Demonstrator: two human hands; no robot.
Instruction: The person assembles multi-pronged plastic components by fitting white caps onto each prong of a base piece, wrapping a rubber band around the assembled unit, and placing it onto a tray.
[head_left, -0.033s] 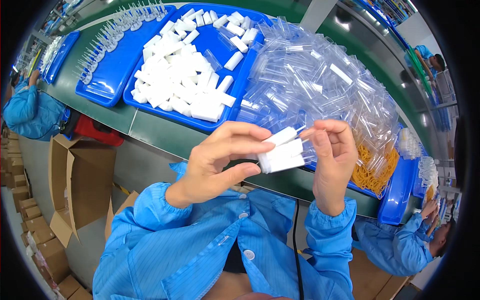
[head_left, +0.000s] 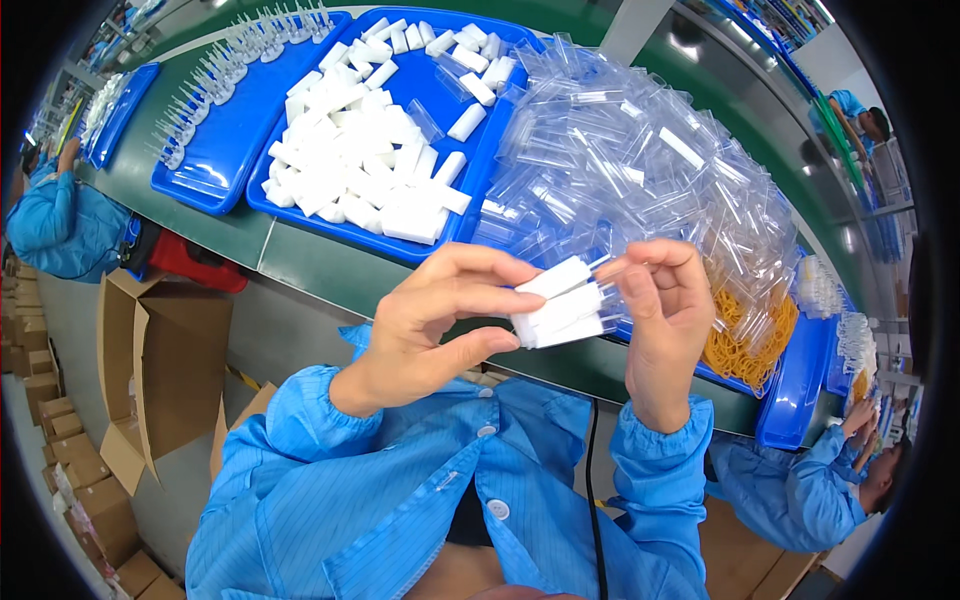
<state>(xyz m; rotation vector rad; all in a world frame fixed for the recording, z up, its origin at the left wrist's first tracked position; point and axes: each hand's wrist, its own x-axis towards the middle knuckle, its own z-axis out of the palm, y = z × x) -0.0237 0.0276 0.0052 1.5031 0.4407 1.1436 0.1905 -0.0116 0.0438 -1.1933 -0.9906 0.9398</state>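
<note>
Several white blocks (head_left: pixel 562 305) are bunched side by side in my left hand (head_left: pixel 435 320), its fingers above them and its thumb below. Clear plastic ends stick out of the bunch on the right. Beside those ends is my right hand (head_left: pixel 665 310), its thumb and fingers drawn together at the tips. Whatever lies between these fingertips is too small to make out. Behind my hands stands a blue tray (head_left: pixel 262 190) heaped with white blocks (head_left: pixel 350 150). A large pile of clear plastic sleeves (head_left: pixel 630 150) lies to its right.
Orange rubber bands (head_left: pixel 750 340) lie near a narrow blue tray (head_left: pixel 795 400) on the right. A blue tray (head_left: pixel 205 165) with clear spiked parts (head_left: pixel 230 65) is at far left. Open cardboard box (head_left: pixel 180 360) stands left below the green table (head_left: pixel 320 278). Co-workers sit at both sides.
The bunch of white blocks has tilted and shifted very slightly in my left hand. My right hand stays nearly in place.
</note>
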